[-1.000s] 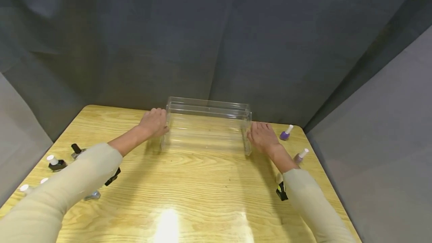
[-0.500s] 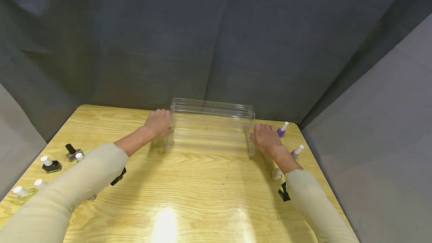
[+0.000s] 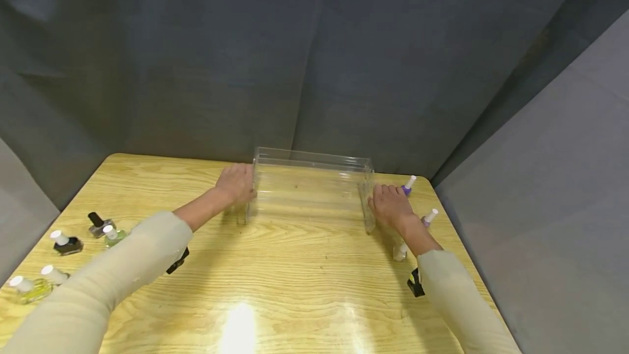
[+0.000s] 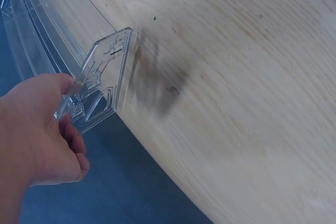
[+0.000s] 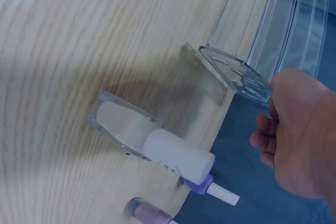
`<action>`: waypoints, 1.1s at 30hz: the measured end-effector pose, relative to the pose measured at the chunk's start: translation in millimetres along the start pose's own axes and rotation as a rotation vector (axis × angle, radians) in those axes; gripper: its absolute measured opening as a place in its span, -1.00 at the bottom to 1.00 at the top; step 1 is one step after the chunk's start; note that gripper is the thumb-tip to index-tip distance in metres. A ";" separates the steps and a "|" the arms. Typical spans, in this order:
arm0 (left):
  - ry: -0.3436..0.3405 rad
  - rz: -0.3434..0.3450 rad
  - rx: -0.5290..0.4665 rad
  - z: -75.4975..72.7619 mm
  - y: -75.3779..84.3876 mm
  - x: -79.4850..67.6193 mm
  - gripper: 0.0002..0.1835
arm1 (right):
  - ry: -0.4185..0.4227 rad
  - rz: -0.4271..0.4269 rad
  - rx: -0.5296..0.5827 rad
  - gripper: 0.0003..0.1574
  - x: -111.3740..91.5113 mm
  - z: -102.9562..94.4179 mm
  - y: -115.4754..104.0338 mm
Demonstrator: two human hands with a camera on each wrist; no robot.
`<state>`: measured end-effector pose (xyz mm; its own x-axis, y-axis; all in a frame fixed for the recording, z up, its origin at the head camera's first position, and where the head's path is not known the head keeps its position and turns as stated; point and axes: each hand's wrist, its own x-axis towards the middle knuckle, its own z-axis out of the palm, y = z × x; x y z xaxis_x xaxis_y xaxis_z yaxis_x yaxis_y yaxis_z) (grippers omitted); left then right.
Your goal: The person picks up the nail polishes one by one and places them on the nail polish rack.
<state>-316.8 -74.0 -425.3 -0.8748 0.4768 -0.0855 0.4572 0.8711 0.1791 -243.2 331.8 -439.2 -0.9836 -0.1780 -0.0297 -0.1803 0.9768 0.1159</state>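
Note:
A clear plastic tiered rack (image 3: 309, 187) stands near the back edge of the wooden table, held at both ends. My left hand (image 3: 237, 183) grips its left side panel; in the left wrist view the thumb (image 4: 64, 83) lies on the panel (image 4: 105, 69) and the other fingers curl below. At the opposite end, my right hand (image 3: 391, 204) holds the right side panel (image 5: 236, 74), its fingers (image 5: 266, 140) curled and its thumb tip hidden. Just beyond that hand is a purple nail polish bottle (image 3: 407, 189) with a white cap.
On the left stand several nail polish bottles, among them a black one (image 3: 69, 246) and a yellow one (image 3: 36, 290). A mauve bottle (image 3: 426, 219) and a pale bottle (image 3: 400, 253) are by the right forearm. Dark cloth (image 3: 206, 70) hangs behind the table (image 3: 295, 288).
The rack has slid a little to the right along the table, both hands staying on its ends. The right hand has come closer to the purple bottle. The head view has shifted slightly.

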 end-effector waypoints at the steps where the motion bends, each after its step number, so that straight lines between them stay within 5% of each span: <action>1: -0.001 -0.001 0.001 1.2 0.0 -0.4 -0.33 | -0.004 -0.001 -0.002 -0.66 -0.3 0.7 -0.1; 33: 0.015 -0.034 0.006 15.7 0.8 -5.4 -0.48 | -0.039 0.008 0.023 -0.68 1.1 9.6 -3.1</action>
<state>-309.2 -74.0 -440.1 -0.8924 0.4447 -0.0764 0.4278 0.8877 0.1704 -243.6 329.7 -449.2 -0.9838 -0.1657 -0.0680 -0.1716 0.9807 0.0935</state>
